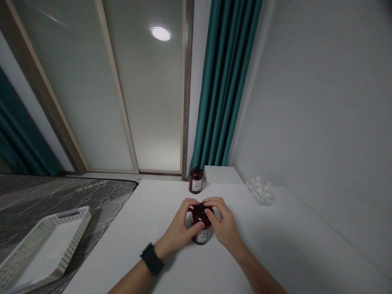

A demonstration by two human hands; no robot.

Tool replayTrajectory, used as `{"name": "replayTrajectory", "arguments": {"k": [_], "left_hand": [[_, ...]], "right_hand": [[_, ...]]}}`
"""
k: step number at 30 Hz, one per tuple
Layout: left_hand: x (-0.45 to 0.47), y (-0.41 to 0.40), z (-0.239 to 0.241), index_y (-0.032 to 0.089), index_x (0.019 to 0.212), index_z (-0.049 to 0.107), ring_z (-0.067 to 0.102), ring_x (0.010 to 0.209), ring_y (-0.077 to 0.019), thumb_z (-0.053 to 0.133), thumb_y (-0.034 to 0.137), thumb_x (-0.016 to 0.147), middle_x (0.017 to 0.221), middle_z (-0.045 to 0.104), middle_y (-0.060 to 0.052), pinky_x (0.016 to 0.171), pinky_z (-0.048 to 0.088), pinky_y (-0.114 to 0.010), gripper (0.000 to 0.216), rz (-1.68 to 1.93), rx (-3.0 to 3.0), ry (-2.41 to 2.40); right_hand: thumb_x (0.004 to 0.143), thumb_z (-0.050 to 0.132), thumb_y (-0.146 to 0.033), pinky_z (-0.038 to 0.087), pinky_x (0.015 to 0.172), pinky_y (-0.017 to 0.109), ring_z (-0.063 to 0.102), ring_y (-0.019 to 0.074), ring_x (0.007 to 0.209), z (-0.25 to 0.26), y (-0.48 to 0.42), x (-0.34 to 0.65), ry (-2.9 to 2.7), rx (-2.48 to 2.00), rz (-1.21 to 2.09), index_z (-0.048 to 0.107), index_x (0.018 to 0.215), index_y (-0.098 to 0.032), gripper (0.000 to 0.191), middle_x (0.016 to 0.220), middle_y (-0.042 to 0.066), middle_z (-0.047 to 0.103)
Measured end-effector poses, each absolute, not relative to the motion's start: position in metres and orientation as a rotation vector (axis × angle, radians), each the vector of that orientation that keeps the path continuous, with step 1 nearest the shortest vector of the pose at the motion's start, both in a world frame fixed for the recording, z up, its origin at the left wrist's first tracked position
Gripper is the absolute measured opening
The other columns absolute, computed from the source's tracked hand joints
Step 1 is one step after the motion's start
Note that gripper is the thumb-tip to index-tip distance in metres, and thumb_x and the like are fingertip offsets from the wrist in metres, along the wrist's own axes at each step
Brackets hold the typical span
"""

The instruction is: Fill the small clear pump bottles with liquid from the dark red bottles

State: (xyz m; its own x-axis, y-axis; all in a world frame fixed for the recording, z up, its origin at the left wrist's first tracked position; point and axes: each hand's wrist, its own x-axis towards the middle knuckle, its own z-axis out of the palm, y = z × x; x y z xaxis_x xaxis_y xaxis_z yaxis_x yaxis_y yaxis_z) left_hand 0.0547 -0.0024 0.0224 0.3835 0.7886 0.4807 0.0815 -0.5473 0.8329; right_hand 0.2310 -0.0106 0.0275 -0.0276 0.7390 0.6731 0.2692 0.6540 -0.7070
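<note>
White table (275, 245) | brown bottles: 2 | left hand (179, 230), right hand (223, 226): grips clamped on near bottle (202, 236) | far bottle (196, 180) | basket (36, 245): 1

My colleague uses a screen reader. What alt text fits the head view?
Both hands, left hand and right hand, grip a dark brown bottle standing on a white table. A second bottle stands farther back, a white basket lies at left.
</note>
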Motion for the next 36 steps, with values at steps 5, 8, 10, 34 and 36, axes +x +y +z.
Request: {"name": "replayTrajectory", "arguments": {"k": [5, 8, 10, 34, 36], "left_hand": [[0.0544, -0.0021, 0.0202, 0.019, 0.124, 0.051, 0.054, 0.113, -0.0287, 0.063, 0.042, 0.091, 0.120, 0.056, -0.012, 0.100, 0.044, -0.043, 0.041, 1.217, 1.924, 0.727], [0.0539, -0.0024, 0.0192, 0.019, 0.124, 0.051, 0.054, 0.114, -0.0287, 0.061, 0.046, 0.093, 0.121, 0.056, -0.012, 0.101, 0.044, -0.043, 0.042, 1.209, 1.923, 0.724], [0.0538, -0.0025, 0.0190, 0.019, 0.124, 0.051, 0.054, 0.114, -0.0285, 0.060, 0.048, 0.093, 0.121, 0.056, -0.012, 0.101, 0.044, -0.042, 0.044, 1.210, 1.925, 0.717], [0.0535, -0.0003, 0.0171, 0.021, 0.122, 0.052, 0.056, 0.112, -0.0283, 0.061, 0.044, 0.093, 0.118, 0.056, -0.011, 0.099, 0.045, -0.043, 0.038, 1.276, 1.984, 0.718], [0.0533, -0.0001, 0.0172, 0.022, 0.123, 0.052, 0.055, 0.113, -0.0281, 0.061, 0.042, 0.094, 0.118, 0.056, -0.011, 0.099, 0.045, -0.043, 0.037, 1.272, 1.988, 0.710]], "right_hand": [[0.094, 0.056, -0.018, 0.053, 0.087, 0.041, 0.064, 0.0237, 0.099, 0.0328, -0.0133, 0.2318, -1.674, -0.830, 0.352, 0.070, 0.100, -0.026, 0.017, 0.101, 0.007, 0.070], [0.095, 0.054, -0.017, 0.053, 0.088, 0.041, 0.064, 0.0234, 0.100, 0.0340, -0.0137, 0.2333, -1.711, -0.806, 0.352, 0.069, 0.102, -0.027, 0.019, 0.104, 0.007, 0.071], [0.095, 0.053, -0.016, 0.052, 0.089, 0.040, 0.064, 0.0228, 0.101, 0.0340, -0.0135, 0.2339, -1.720, -0.797, 0.363, 0.068, 0.102, -0.027, 0.019, 0.105, 0.006, 0.072], [0.085, 0.061, -0.011, 0.050, 0.088, 0.036, 0.061, 0.0211, 0.099, 0.0306, -0.0131, 0.2297, -1.638, -0.840, 0.500, 0.058, 0.096, -0.026, 0.018, 0.102, 0.004, 0.062], [0.085, 0.060, -0.010, 0.050, 0.089, 0.036, 0.062, 0.0210, 0.100, 0.0302, -0.0131, 0.2293, -1.629, -0.833, 0.520, 0.057, 0.097, -0.026, 0.020, 0.103, 0.004, 0.063]]}}
